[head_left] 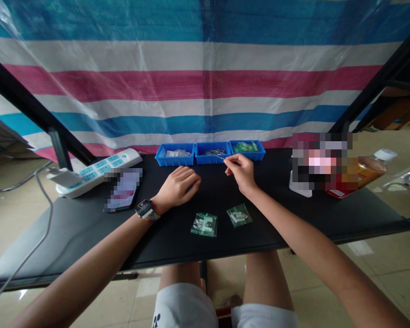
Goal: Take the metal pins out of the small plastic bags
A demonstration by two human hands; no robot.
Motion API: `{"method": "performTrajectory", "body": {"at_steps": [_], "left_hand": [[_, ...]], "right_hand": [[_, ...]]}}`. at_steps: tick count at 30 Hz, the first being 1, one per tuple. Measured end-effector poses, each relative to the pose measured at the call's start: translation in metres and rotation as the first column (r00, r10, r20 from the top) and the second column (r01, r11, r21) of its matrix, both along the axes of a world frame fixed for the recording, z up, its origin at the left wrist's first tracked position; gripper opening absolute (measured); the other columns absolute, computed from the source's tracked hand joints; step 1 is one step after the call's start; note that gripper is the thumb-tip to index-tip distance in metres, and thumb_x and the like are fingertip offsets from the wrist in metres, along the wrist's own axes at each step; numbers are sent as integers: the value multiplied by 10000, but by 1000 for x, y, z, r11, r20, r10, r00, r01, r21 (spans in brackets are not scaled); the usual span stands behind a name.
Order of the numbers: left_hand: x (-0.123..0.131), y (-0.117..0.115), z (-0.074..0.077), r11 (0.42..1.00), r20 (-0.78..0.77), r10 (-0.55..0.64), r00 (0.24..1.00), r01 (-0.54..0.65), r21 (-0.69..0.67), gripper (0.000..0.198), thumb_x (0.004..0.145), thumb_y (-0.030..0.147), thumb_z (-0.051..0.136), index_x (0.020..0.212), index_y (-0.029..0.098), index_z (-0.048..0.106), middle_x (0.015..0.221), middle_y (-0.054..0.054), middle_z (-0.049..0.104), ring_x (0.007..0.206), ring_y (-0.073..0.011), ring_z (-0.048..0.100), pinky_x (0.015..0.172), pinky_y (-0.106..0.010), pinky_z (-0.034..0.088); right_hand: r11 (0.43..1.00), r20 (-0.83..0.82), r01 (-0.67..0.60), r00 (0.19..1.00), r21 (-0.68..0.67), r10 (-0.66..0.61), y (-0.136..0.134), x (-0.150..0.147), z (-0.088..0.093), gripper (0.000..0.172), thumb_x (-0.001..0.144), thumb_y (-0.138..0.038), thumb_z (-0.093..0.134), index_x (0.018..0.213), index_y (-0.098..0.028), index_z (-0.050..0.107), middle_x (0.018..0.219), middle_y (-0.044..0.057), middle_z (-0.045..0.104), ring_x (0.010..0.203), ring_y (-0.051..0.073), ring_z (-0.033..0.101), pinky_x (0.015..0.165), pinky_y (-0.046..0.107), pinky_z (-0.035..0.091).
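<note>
My right hand (242, 173) is closed in a pinch on a thin metal screw (219, 157), held at the front of the middle blue bin (208, 159). Several similar metal screws (216, 151) lie in that bin. Palm down on the black table, my left hand (178, 187) has its fingers curled in; whatever may be inside is hidden. Between my forearms lie two small clear green-tinted packets, the left packet (204, 224) with metal and pale pieces, the right packet (239, 215) with white pieces and metal ones.
The left blue bin (175, 161) holds clear or whitish pieces, the right blue bin (259, 156) green packets. A power strip (100, 171) and a phone (125, 190) are at left. A bottle (369, 171) stands at right. Behind the black table (150, 255) hangs a striped sheet (177, 84).
</note>
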State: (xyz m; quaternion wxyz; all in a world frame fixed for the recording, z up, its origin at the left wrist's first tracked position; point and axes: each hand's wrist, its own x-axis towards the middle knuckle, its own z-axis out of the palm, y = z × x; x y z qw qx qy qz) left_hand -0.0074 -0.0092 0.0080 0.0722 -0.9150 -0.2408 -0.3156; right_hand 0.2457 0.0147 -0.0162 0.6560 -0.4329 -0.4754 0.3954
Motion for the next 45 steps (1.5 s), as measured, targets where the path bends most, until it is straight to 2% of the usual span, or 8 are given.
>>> {"method": "performTrajectory", "body": {"at_steps": [14, 20, 25, 30, 34, 38, 42, 45], "left_hand": [[-1, 0, -2, 1000, -39, 3, 999, -3, -2, 198, 1091, 208, 498, 973, 200, 656, 860, -64, 689, 798, -216, 614, 780, -368, 470], [-1, 1, -3, 1000, -44, -4, 999, 4, 6, 194, 1091, 205, 497, 979, 198, 656, 855, -64, 687, 801, -217, 620, 780, -369, 474], [0, 1, -3, 1000, -53, -4, 999, 5, 5, 203, 1092, 204, 490, 977, 191, 657, 857, -68, 694, 796, -216, 617, 781, -372, 476], [0, -1, -2, 1000, -69, 0, 998, -1, -17, 223, 1086, 217, 488, 962, 193, 672, 843, -70, 694, 787, -220, 629, 774, -375, 471], [-1, -3, -1, 988, 5, 12, 1000, -11, -151, 240, 1092, 251, 490, 943, 196, 670, 845, -67, 702, 770, -203, 641, 762, -351, 485], [-2, -5, 2, 939, 162, 73, 984, -13, -345, 266, 1101, 294, 488, 928, 195, 664, 868, -57, 707, 770, -178, 663, 732, -295, 504], [-3, -5, 4, 941, 147, 65, 987, -12, -337, 269, 1090, 305, 495, 922, 191, 671, 850, -56, 692, 743, -173, 646, 718, -291, 498], [-2, -5, 5, 930, 148, 51, 988, 7, -369, 266, 1090, 328, 515, 944, 185, 685, 872, -61, 703, 763, -175, 659, 735, -292, 509]], "right_hand": [[988, 86, 149, 985, 45, -152, 16, 6, -8, 323, 784, -496, 798, 830, -190, 708, 737, 17, 719, 498, 131, 646, 499, 261, 539], [1000, 165, -9, 986, -13, 11, 19, 14, -4, 435, 790, -451, 768, 1142, -197, 790, 1308, 140, 788, 493, 99, 639, 439, 257, 486], [984, 262, -165, 949, -61, 175, 7, 27, 17, 258, 799, -383, 757, 952, -179, 789, 966, 74, 814, 524, 97, 598, 479, 233, 469], [781, 564, -572, 570, -250, 597, -39, 53, 45, 331, 760, -370, 909, 1036, -207, 827, 1061, 71, 795, 815, 178, 700, 692, 286, 561], [759, 719, -549, 363, -349, 593, -70, 72, 44, 369, 712, -315, 949, 1046, -223, 824, 1020, 50, 723, 849, 189, 650, 762, 312, 548], [771, 777, -489, 258, -408, 575, -70, 73, 30, 273, 690, -264, 944, 910, -204, 795, 959, 33, 673, 841, 181, 624, 741, 290, 501], [675, 635, -548, 303, -495, 711, -46, 63, 24, 197, 777, -303, 869, 802, -183, 714, 755, -1, 675, 701, 157, 601, 631, 265, 448], [667, 445, -622, 502, -409, 742, -24, 47, 25, 277, 740, -320, 892, 802, -183, 659, 694, -37, 656, 635, 130, 586, 604, 245, 448]]}}
